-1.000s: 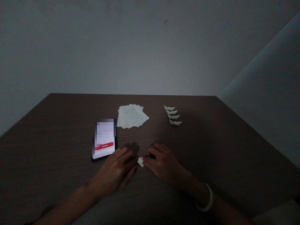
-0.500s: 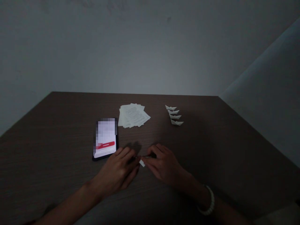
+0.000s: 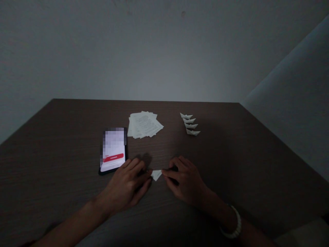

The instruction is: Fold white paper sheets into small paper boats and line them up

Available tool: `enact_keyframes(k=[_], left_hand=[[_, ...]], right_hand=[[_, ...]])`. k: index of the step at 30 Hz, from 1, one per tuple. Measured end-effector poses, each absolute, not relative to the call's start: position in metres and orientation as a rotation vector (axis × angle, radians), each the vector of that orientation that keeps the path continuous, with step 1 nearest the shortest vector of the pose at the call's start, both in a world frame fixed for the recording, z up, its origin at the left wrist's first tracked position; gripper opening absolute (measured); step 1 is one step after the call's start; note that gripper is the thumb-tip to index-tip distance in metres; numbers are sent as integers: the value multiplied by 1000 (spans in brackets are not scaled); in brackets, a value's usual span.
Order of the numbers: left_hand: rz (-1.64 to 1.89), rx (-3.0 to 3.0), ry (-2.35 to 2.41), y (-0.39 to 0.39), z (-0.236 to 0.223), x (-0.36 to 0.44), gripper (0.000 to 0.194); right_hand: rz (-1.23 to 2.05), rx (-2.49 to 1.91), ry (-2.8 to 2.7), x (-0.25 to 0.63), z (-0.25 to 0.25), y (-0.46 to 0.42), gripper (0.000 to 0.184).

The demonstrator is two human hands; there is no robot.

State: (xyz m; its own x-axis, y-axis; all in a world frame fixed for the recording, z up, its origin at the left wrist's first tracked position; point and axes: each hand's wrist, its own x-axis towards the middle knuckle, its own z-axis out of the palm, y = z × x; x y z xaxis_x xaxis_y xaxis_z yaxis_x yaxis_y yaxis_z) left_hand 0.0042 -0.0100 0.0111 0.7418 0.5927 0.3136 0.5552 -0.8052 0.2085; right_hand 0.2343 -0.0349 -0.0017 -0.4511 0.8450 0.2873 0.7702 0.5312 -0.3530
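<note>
A small folded piece of white paper (image 3: 156, 174) lies between my hands near the front of the table, its visible part a triangle pointing toward me. My left hand (image 3: 130, 185) pinches its left corner between thumb and fingertips. On the opposite corner, the fingers of my right hand (image 3: 183, 178) are closed in a pinch. Both hands rest low over the table, and the fingertips cover the ends of the paper.
A phone (image 3: 113, 149) with a lit screen lies left, close to my left hand. Farther back is a fanned stack of printed paper sheets (image 3: 145, 125). Several folded paper boats (image 3: 192, 132) stand in a row right of it. A wall (image 3: 154, 51) rises behind the brown table (image 3: 77, 116).
My hands have moved apart, the right one shifting right, and more of the folded paper shows between them as a triangle. The view has shifted slightly.
</note>
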Motion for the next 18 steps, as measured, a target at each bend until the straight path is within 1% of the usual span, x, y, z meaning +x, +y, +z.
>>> enact_keyframes(k=[9,15,18], left_hand=[[618,2795,1059,-10,4,7,22],[712,2836,1081,-14,5,9,26],[720,2844,1076,-14,5,9,26]], right_hand=[[269,-1322,-2290,232,-5,-36,17],[244,-1350,-2262,227,-4,-35,10],[197,-1351,-2266,223,-4,-34,14]])
